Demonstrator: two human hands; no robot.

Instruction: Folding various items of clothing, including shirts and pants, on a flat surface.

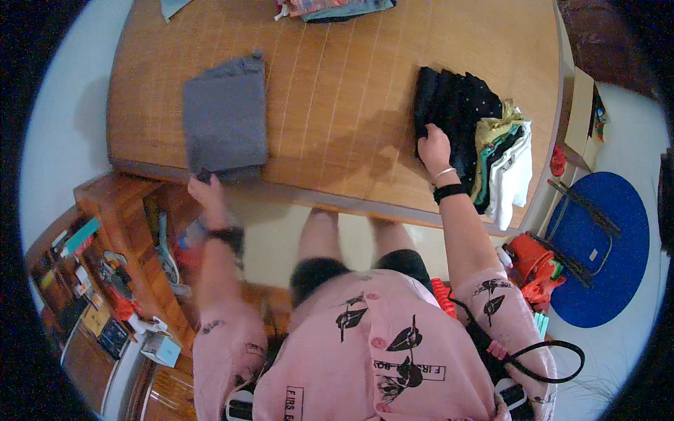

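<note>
A folded grey garment [225, 123] lies on the left part of a bed mat with wooden-looking slats [337, 116]. At its near-left corner, my left hand [206, 193] pinches a dark bit of the cloth. On the right, my right hand [435, 147] grips the left edge of some black folded clothes [458, 100], its fingertips partly hidden in the fabric. Against their right side rest a yellow-green garment [495, 129], a thin green and dark layer, and white folded clothes [511, 168].
Another pile of folded clothes [342, 9] sits at the far edge of view, with a light blue cloth [172, 8] left of it. A wooden cabinet [126, 252] with cluttered shelves stands at lower left. A blue round folding table [605, 247] and a red bucket [528, 258] stand at right.
</note>
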